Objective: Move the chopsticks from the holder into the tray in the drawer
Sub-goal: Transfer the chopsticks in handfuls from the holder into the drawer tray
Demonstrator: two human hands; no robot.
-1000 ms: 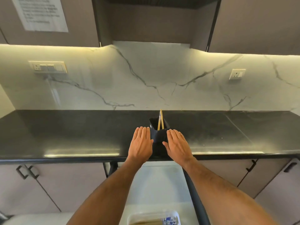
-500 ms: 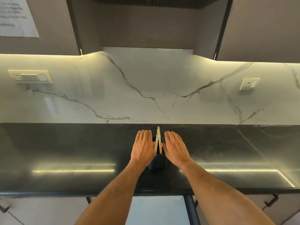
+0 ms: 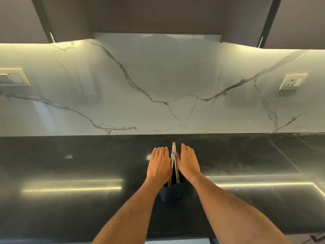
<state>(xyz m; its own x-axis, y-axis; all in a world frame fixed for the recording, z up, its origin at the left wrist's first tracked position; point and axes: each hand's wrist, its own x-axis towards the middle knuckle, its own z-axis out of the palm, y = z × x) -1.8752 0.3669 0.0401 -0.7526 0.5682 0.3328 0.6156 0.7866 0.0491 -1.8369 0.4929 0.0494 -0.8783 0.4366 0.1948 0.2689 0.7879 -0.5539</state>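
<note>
**A:** Two bare forearms come up from the bottom edge and converge on the holder (image 3: 171,191). Nearest thing in view is the front lip of the countertop (image 3: 70,208), running along the bottom; a pale strip shows below it between the arms. Can't tell what that strip is.

**B:** Holder position?

**A:** Dark, small, standing on the counter near the front edge, dead centre. Only its lower front wall shows; the wrists cover the sides.

**B:** Hands?

**A:** Left hand (image 3: 159,166) flat, palm down, fingers together and straight, hard against the left side of the chopsticks (image 3: 174,161). Right hand (image 3: 188,163) mirrors it on the right side. Neither pinches anything; the sticks sit sandwiched between the two inner edges. Whether the palms rest on the holder rim, can't tell.

**B:** Chopsticks?

**A:** In the holder, upright, bunched tight, leaning slightly away. Light wood; one has a blue-and-white patterned stretch near the top. Tips clear the fingertips.

**B:** Room to move?

**A:** Plenty. Black counter runs bare left and right of the hands, glossy with light streaks. Behind the holder, open counter back to the marble backsplash (image 3: 158,85). Switch plate (image 3: 12,77) on it far left, socket (image 3: 292,81) far right, both well apart from the hands. Upper cabinets (image 3: 158,14) overhang the back, well above the stick tips.
</note>
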